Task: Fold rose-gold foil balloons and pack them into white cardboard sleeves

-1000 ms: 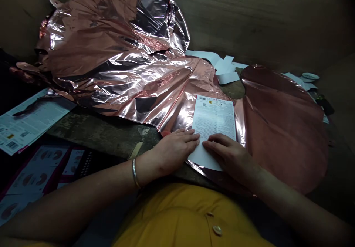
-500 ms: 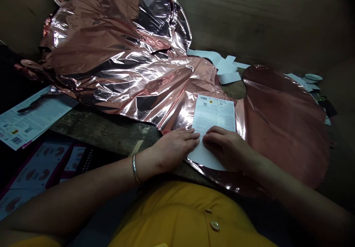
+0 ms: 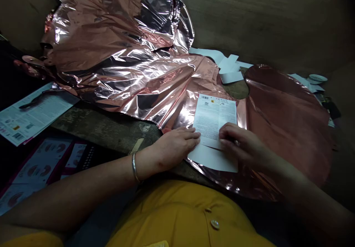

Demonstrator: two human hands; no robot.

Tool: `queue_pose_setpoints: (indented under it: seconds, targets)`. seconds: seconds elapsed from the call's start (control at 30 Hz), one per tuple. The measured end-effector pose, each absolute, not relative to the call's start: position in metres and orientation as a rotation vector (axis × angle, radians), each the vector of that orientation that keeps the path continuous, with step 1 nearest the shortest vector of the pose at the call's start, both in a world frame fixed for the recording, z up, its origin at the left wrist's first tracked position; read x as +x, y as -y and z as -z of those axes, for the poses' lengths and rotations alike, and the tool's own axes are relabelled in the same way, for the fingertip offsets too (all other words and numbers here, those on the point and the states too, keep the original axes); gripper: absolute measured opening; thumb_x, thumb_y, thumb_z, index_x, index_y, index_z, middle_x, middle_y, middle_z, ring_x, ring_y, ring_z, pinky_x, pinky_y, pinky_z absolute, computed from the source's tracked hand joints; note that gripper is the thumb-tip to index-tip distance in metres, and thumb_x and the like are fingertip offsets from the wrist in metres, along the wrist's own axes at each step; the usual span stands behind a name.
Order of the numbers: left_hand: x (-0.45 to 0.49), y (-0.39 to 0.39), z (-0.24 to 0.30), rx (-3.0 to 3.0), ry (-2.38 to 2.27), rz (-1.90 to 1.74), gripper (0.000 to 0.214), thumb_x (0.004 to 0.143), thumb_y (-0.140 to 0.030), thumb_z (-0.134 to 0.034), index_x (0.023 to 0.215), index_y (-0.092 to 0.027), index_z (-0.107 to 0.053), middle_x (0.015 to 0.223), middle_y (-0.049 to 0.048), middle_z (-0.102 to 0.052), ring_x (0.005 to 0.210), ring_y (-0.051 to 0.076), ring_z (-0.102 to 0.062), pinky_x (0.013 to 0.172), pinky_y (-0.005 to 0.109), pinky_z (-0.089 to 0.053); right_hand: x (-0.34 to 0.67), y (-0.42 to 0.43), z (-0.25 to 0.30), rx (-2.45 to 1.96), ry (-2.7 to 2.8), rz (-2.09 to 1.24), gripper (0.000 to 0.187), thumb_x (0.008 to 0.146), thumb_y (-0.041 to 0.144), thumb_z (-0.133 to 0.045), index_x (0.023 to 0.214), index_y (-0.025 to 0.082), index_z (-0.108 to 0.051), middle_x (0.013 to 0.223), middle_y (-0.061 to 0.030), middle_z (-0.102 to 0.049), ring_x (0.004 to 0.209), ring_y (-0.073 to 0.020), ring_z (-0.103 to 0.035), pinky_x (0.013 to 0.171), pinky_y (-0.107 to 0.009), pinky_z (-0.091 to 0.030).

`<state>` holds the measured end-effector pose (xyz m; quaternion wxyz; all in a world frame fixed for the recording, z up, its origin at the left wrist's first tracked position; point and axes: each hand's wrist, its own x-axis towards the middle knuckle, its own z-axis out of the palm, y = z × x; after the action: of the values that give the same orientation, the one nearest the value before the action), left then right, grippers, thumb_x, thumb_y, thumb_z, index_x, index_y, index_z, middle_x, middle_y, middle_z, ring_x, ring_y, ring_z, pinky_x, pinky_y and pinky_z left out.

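A printed leaflet (image 3: pixel 212 119) lies on a rose-gold foil balloon (image 3: pixel 205 69), its upper part showing small text, a barcode and a QR code. Its lower part is a blank white strip (image 3: pixel 213 160), with a thin dark line between the two parts. My left hand (image 3: pixel 177 143) lies flat with fingers stretched, its fingertips on the left edge of the leaflet. My right hand (image 3: pixel 244 143) is closed in a pinch at the leaflet's right edge, near the dark line. What sits between its fingertips is hidden.
Several printed sheets (image 3: pixel 36 114) stack at the left edge of the worn table (image 3: pixel 105 128), a dark object (image 3: pixel 36 101) lying across them. White paper pieces (image 3: pixel 231 69) lie behind the balloon. A small white round item (image 3: pixel 317 78) is at the far right. Printed packets (image 3: pixel 39 165) lie lower left.
My right hand has moved right across the leaflet, from its middle to its right edge. A dark line now shows across the paper. My left hand has stayed in place.
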<state>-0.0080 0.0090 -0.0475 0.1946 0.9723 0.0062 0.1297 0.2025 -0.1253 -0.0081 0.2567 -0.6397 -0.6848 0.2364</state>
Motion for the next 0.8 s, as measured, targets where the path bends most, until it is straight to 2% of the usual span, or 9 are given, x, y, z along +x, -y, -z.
queue_pose_setpoints:
  seconds: [0.1,0.2,0.47,0.6,0.7,0.8]
  targets:
    - [-0.008,-0.009,0.047,2.726,-0.018,-0.354,0.027,0.097,-0.02,-0.049,0.12,-0.012,-0.063,0.132,0.0096,-0.061,0.125,0.02,-0.055,0.11,0.037,-0.04,0.204,0.128,0.008,-1.748,1.895,-0.521,0.005,0.09,0.016,-0.052,0.089,0.02,-0.055,0.089,-0.005,-0.057,0.076,-0.0157,-0.056,0.064,-0.027,-0.046]
    - [-0.007,-0.009,0.046,2.733,-0.028,-0.332,0.027,0.097,-0.021,-0.049,0.119,-0.013,-0.063,0.133,0.0094,-0.06,0.125,0.019,-0.055,0.111,0.037,-0.039,0.192,0.123,0.015,-1.741,2.1,-0.443,0.011,0.092,0.017,-0.05,0.097,0.018,-0.06,0.099,-0.0076,-0.06,0.079,-0.0162,-0.059,0.066,-0.027,-0.047]
    - [-0.006,-0.008,0.047,2.721,-0.031,-0.366,0.027,0.098,-0.022,-0.048,0.118,-0.013,-0.064,0.132,0.0085,-0.061,0.124,0.02,-0.055,0.111,0.038,-0.039,0.189,0.11,0.026,-1.739,2.22,-0.417,0.016,0.095,0.018,-0.045,0.091,0.018,-0.06,0.097,-0.0052,-0.06,0.074,-0.0138,-0.057,0.063,-0.025,-0.043]
    - [-0.006,-0.008,0.046,2.726,-0.036,-0.386,0.026,0.098,-0.022,-0.049,0.116,-0.014,-0.065,0.13,0.0074,-0.063,0.123,0.021,-0.057,0.11,0.038,-0.04,0.182,0.106,0.026,-1.757,2.364,-0.378,0.017,0.089,0.012,-0.042,0.095,0.015,-0.057,0.093,-0.0081,-0.057,0.069,-0.017,-0.053,0.057,-0.028,-0.041]
    - [-0.006,-0.008,0.046,2.725,-0.038,-0.389,0.026,0.098,-0.023,-0.048,0.116,-0.015,-0.065,0.13,0.007,-0.062,0.123,0.02,-0.056,0.11,0.037,-0.04,0.181,0.108,0.021,-1.785,2.315,-0.438,0.013,0.089,0.014,-0.041,0.094,0.015,-0.054,0.093,-0.0094,-0.055,0.071,-0.0187,-0.052,0.058,-0.031,-0.042]
    - [-0.007,-0.009,0.047,2.721,-0.032,-0.378,0.027,0.098,-0.022,-0.047,0.118,-0.015,-0.064,0.132,0.0077,-0.061,0.124,0.019,-0.055,0.11,0.037,-0.04,0.194,0.117,0.011,-1.754,2.086,-0.637,0.01,0.093,0.019,-0.042,0.088,0.018,-0.051,0.09,-0.007,-0.054,0.075,-0.0173,-0.053,0.065,-0.03,-0.045]
